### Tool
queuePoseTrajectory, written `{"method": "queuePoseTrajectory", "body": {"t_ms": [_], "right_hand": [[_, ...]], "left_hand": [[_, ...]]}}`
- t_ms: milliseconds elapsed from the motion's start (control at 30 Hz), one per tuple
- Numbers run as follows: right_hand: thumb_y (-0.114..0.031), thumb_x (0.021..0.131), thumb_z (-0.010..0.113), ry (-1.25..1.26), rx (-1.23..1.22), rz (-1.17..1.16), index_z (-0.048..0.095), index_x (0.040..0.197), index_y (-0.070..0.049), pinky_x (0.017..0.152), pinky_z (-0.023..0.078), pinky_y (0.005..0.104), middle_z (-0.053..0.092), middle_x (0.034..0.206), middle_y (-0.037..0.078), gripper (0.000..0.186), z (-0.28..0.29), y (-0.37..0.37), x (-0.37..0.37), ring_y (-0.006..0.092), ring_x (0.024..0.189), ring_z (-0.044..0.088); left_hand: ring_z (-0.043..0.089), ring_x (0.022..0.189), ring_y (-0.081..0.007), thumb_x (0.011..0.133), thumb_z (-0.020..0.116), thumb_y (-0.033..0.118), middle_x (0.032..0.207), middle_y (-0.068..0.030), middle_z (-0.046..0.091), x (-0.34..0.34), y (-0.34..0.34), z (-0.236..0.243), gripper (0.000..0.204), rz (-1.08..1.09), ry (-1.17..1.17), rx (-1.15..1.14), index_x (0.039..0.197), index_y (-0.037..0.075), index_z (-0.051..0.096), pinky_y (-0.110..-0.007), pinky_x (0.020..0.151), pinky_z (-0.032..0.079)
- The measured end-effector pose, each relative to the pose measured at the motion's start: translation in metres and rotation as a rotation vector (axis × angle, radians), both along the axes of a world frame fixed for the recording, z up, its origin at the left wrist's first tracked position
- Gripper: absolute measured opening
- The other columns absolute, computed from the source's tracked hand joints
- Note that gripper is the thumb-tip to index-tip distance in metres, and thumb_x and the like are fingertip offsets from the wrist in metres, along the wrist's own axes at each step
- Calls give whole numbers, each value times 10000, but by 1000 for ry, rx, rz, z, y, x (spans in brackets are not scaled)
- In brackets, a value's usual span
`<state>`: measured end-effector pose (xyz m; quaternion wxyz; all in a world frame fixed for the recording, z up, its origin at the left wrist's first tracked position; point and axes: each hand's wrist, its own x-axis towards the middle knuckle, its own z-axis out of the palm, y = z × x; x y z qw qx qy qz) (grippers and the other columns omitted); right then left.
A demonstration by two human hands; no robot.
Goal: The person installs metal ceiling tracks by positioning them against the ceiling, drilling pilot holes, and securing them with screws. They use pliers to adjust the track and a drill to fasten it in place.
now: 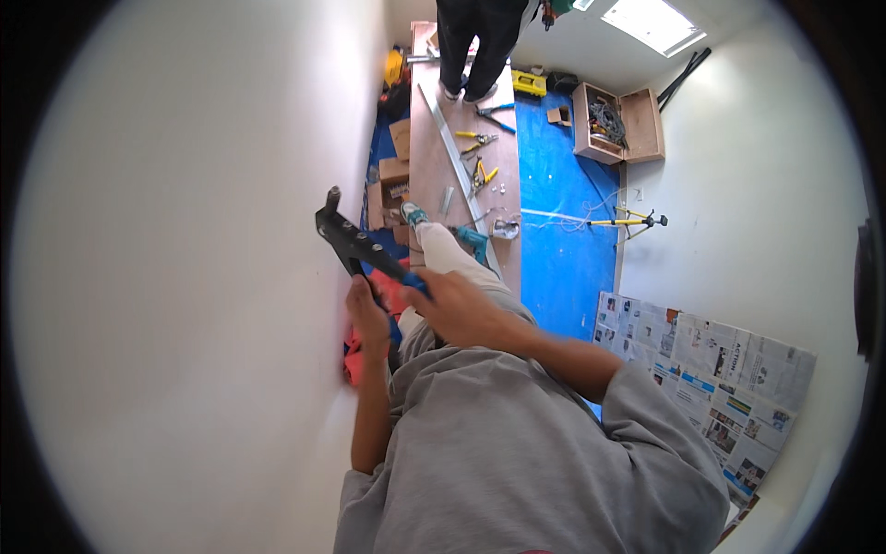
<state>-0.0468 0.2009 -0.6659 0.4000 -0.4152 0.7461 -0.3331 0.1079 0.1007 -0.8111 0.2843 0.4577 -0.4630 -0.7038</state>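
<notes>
I hold a black hand riveter (pixel 346 238) with blue grips up close to the white wall on my left. My right hand (pixel 457 305) is closed around the end of one handle. Lower down, my left hand (pixel 369 316) grips the other handle, most of which its fingers hide. The riveter's head points up and away from me, with several silver nosepieces along its body. Beyond my hands, a teal power drill (pixel 472 242) lies on the wooden platform (pixel 503 198), near a whitish tin (pixel 505 229).
A long metal strip (pixel 452 148) and yellow-handled hand tools (pixel 484 174) lie along the platform. Another person (pixel 475 42) stands at its far end. An open wooden box (pixel 604 125), a yellow tripod (pixel 628 222) and newspaper sheets (pixel 711 369) are to the right, by blue floor sheeting (pixel 563 268).
</notes>
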Motion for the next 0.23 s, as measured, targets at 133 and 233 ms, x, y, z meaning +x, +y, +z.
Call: {"method": "queuePoseTrajectory", "body": {"t_ms": [133, 233], "right_hand": [[-380, 1047, 543, 7, 13, -53, 598, 1066, 23, 676, 467, 548, 653, 718, 243, 408, -7, 12, 19, 467, 720, 648], [-402, 1030, 577, -84, 154, -115, 568, 1125, 10, 704, 478, 551, 671, 752, 240, 423, -26, 8, 26, 479, 724, 652]], "left_hand": [[521, 771, -149, 1103, 338, 561, 794, -21, 526, 0, 9, 1, 573, -25, 22, -3, 909, 67, 554, -329, 728, 456], [534, 818, -156, 1097, 342, 573, 830, -35, 545, -35, 28, 27, 583, 114, -176, 56, 940, 56, 561, -349, 788, 464]]}}
